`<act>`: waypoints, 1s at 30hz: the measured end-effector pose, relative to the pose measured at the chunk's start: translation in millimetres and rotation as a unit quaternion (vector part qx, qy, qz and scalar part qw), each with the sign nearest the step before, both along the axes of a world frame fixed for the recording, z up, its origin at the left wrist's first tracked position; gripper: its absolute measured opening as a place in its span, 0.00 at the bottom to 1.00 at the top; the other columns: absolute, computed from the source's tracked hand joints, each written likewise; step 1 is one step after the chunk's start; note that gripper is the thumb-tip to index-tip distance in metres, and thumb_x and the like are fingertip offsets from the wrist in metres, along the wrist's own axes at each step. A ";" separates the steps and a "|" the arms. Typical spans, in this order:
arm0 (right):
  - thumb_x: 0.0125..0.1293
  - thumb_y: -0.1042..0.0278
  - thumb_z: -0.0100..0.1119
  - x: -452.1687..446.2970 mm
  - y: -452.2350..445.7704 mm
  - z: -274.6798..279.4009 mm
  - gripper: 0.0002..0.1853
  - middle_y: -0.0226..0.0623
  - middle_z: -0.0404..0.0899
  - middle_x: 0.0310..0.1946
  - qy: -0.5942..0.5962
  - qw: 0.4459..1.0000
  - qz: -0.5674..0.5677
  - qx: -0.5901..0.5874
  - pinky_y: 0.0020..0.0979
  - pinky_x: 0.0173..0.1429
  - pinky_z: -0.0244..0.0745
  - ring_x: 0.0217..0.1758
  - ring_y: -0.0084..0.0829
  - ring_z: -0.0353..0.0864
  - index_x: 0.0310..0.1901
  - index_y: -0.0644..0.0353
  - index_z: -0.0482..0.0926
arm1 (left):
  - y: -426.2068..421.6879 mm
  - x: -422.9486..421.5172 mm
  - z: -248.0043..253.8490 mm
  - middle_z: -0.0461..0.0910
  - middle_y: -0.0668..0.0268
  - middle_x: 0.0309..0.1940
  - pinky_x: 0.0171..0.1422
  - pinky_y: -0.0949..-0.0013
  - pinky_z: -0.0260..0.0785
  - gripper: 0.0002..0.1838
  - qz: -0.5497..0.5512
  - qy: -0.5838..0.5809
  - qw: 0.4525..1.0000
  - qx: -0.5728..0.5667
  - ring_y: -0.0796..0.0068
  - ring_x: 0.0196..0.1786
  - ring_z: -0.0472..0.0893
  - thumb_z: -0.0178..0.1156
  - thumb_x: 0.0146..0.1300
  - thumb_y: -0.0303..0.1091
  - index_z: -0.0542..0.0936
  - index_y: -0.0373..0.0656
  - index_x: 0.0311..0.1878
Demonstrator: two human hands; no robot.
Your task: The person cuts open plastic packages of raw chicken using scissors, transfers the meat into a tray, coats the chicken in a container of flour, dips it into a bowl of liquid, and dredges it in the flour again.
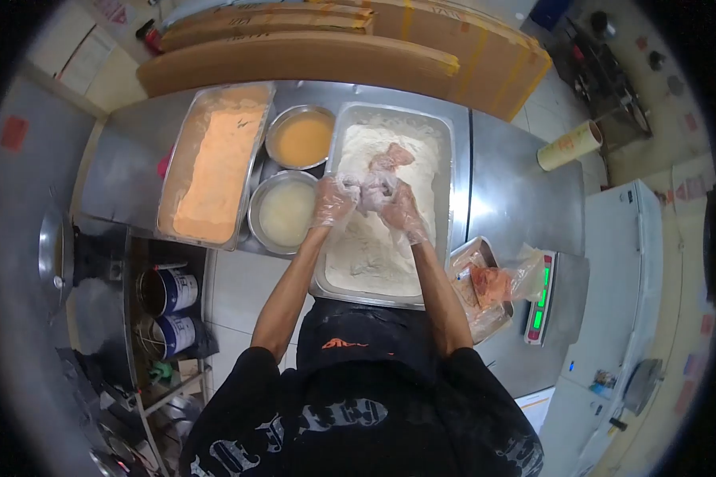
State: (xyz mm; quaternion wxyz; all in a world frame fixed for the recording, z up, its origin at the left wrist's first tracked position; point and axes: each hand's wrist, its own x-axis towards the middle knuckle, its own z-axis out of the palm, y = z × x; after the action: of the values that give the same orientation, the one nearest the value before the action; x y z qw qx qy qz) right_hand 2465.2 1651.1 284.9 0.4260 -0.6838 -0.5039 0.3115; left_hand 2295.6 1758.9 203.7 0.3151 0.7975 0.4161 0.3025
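Note:
A deep metal tray [461, 175] of white flour [374, 254] lies in front of me. Both my hands wear clear plastic gloves. My left hand [336, 200] and my right hand [402, 211] are close together over the flour, fingers closed on a pale, floured piece of meat [371, 195] between them. Another pinkish piece of meat [391, 158] rests on the flour just beyond my fingers. To the left stand a bowl of orange liquid [303, 139], a bowl of whitish liquid [286, 211] and a long tray of orange powder [219, 163].
On the right, a small tray [497, 324] holds a plastic bag with raw meat [492, 284], beside a scale with green digits [539, 298]. A roll of film [570, 146] stands farther back. Cardboard boxes [294, 63] line the table's far edge. Tins [169, 290] sit on a lower left shelf.

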 end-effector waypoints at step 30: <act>0.68 0.65 0.41 -166.8 90.3 -173.7 0.14 0.40 0.77 0.41 0.165 0.960 0.223 -0.027 0.30 0.46 0.73 0.44 0.32 0.76 0.46 0.62 0.75 | -2.3 -191.0 -46.1 0.72 0.43 0.41 0.50 0.48 0.65 0.16 0.082 0.149 0.974 -0.148 0.42 0.47 0.73 0.58 0.52 0.31 0.72 0.37 0.44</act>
State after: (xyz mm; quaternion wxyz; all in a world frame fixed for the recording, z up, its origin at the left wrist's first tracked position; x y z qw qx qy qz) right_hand 2298.4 1741.4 111.1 0.4038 -0.5045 -0.5581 0.5205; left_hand 2104.6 1756.6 157.6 0.3383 0.7415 0.5622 0.1402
